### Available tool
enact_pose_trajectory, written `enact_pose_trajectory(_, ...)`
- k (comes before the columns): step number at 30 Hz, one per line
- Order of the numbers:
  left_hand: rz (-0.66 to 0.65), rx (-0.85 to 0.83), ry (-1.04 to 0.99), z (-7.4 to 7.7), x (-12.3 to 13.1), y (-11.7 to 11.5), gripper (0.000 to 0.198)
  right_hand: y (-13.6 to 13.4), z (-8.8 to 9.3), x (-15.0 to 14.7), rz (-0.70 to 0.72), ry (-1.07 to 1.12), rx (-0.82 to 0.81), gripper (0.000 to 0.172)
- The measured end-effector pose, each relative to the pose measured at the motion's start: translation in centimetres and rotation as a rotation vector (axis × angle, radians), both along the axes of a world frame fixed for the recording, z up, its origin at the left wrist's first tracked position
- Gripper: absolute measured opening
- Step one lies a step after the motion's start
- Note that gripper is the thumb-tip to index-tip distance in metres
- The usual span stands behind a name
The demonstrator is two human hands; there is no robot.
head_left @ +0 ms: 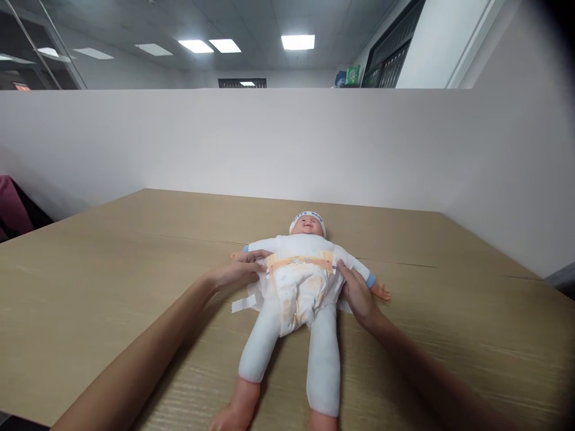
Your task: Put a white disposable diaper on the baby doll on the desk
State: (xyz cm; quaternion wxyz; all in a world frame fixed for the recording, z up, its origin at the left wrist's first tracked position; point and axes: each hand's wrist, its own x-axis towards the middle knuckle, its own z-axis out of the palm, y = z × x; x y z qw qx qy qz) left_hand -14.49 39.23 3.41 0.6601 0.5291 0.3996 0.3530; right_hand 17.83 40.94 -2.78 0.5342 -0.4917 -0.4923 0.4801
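A baby doll [309,245] in a white suit with blue cuffs and a white headband lies on its back, feet toward me. Around its hips and belly is a white diaper [303,293] with an orange front band. My left hand [240,270] holds the diaper's left edge at the waist, fingertips closed on it. Below that hand a white side tab [244,303] sticks out over the table. My right hand [357,293] grips the diaper's right edge, thumb on top by the band's end; its other fingers are partly hidden.
The doll lies on a wood-grain table [135,263] with thin seams across it. Behind it rises a white partition wall [251,143], which continues on the right. A dark red and black item [18,209] is beyond the table's left edge.
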Motion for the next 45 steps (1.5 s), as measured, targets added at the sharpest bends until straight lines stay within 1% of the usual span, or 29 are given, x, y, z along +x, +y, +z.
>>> enact_pose_trajectory(3, -0.006, -0.006, -0.003, -0.1, 0.0, 0.2, 0.037, 0.1, 0.0, 0.1, 0.049, 0.023, 0.029, 0.052)
enact_pose_trajectory(6, -0.032, 0.056, 0.011, 0.0, 0.7, -0.1, 0.035, 0.2, 0.3, 0.0, 0.136, 0.044, 0.051, 0.054)
enact_pose_trajectory(8, -0.026, 0.093, 0.009, 0.0, 1.3, -0.3, 0.035, 0.3, 0.3, -0.1, 0.192, 0.060, 0.051, 0.053)
enact_pose_trajectory(11, 0.047, 0.092, -0.011, -0.5, 1.9, -0.4, 0.041, 0.5, 0.0, -0.2, 0.212, 0.115, 0.017, 0.051)
enact_pose_trajectory(13, 0.094, 0.080, -0.031, -0.9, 2.2, -0.4, 0.043, 0.5, -0.1, -0.4, 0.215, 0.194, -0.017, 0.050)
enact_pose_trajectory(17, 0.122, 0.047, -0.100, -1.6, 3.1, -0.4, 0.045, 0.0, 0.7, -0.8, 0.248, 0.330, -0.090, 0.046)
enact_pose_trajectory(20, 0.182, 0.027, -0.160, -2.1, 3.8, -0.3, 0.052, -0.4, 1.4, -1.0, 0.279, 0.367, -0.129, 0.045)
enact_pose_trajectory(24, 0.256, 0.035, -0.163, -2.6, 4.4, -0.2, 0.060, -0.4, 1.3, -0.8, 0.297, 0.348, -0.108, 0.045)
enact_pose_trajectory(27, 0.275, 0.055, -0.105, -2.2, 4.2, -0.3, 0.064, -0.2, 1.1, -0.4, 0.293, 0.230, -0.045, 0.051)
enact_pose_trajectory(30, 0.255, 0.095, 0.037, -1.5, 3.4, -0.6, 0.063, -0.3, 1.4, 0.3, 0.271, 0.007, 0.065, 0.054)
enact_pose_trajectory(32, 0.218, 0.142, 0.169, -1.1, 2.4, -0.5, 0.061, -0.6, 1.8, 0.9, 0.228, -0.141, 0.100, 0.052)
enact_pose_trajectory(34, 0.171, 0.196, 0.254, -0.9, 1.5, -0.1, 0.057, -1.1, 2.1, 1.8, 0.201, -0.260, 0.100, 0.051)
enact_pose_trajectory(36, 0.142, 0.249, 0.269, -0.8, 0.8, 0.2, 0.053, -1.9, 2.3, 3.1, 0.193, -0.405, 0.138, 0.046)
enact_pose_trajectory(38, 0.149, 0.306, 0.284, -0.6, 0.7, 0.3, 0.046, -2.8, 2.6, 4.5, 0.188, -0.616, 0.218, 0.036)
enact_pose_trajectory(39, 0.179, 0.345, 0.316, -0.3, 0.9, 0.2, 0.042, -3.2, 2.7, 5.3, 0.189, -0.720, 0.258, 0.032)
enact_pose_trajectory(41, 0.283, 0.445, 0.425, 0.6, 1.8, -0.5, 0.034, -4.0, 2.8, 6.7, 0.208, -0.864, 0.311, 0.026)
enact_pose_trajectory(43, 0.352, 0.575, 0.534, 2.1, 3.4, -1.3, 0.031, -4.4, 2.8, 7.7, 0.238, -0.911, 0.322, 0.025)
enact_pose_trajectory(44, 0.333, 0.649, 0.572, 2.9, 4.4, -1.7, 0.030, -4.5, 2.7, 8.0, 0.253, -0.917, 0.316, 0.026)
enact_pose_trajectory(45, 0.264, 0.729, 0.598, 3.8, 5.5, -1.9, 0.030, -4.5, 2.5, 8.2, 0.263, -0.918, 0.304, 0.026)
